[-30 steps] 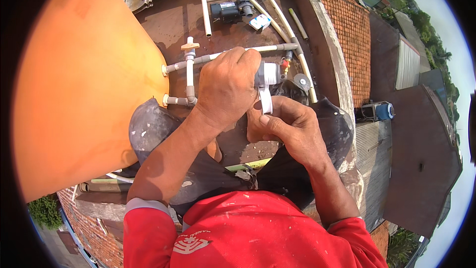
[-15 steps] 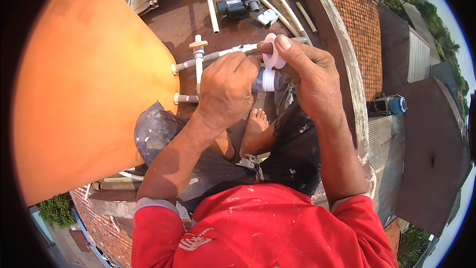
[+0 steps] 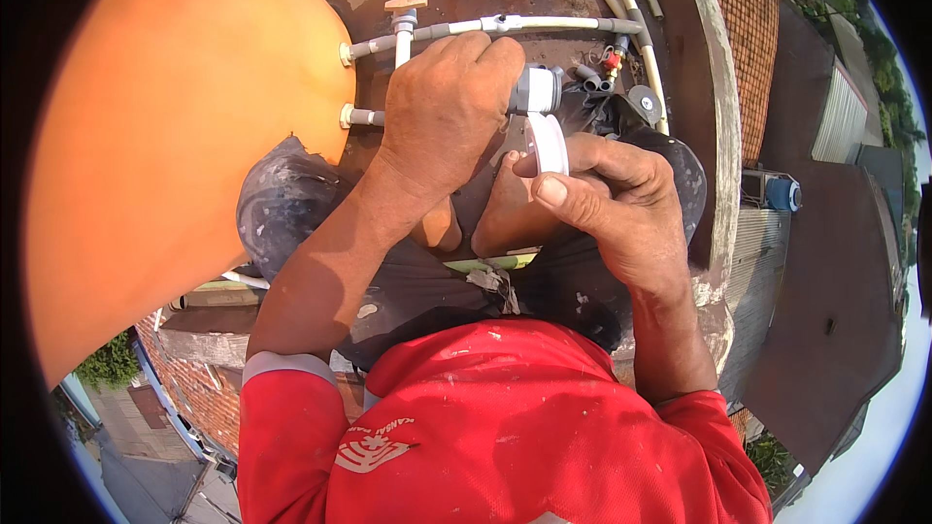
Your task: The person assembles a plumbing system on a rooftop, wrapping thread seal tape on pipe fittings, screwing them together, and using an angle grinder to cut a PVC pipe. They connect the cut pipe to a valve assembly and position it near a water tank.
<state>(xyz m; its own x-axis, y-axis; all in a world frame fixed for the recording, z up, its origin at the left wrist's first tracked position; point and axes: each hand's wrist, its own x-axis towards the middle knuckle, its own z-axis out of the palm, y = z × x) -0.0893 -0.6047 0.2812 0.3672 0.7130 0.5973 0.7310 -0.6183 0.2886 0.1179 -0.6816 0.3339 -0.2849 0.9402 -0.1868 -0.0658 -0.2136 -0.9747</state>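
My left hand (image 3: 447, 102) is closed around a dark grey pipe fitting (image 3: 520, 89), whose end points right. White thread seal tape (image 3: 542, 90) is wrapped round the fitting's threads. Just below that end, my right hand (image 3: 626, 199) pinches a white tape spool (image 3: 549, 144) between thumb and fingers. A strip of tape appears to run from the spool up to the fitting. Most of the fitting's left part is hidden in my left fist.
A big orange tank (image 3: 194, 136) fills the left side. White and grey pipes (image 3: 544, 23) with a tan-handled valve (image 3: 405, 4) run from it. Grey fittings (image 3: 588, 76), a red-handled valve (image 3: 613, 61) and a disc (image 3: 644, 101) lie right. A low wall (image 3: 720, 78) borders tiled roofs.
The spool has passed from above the fitting to its near side, with my right hand turning and lowering. My left hand keeps its hold. The view has shifted, cutting off most of the pump.
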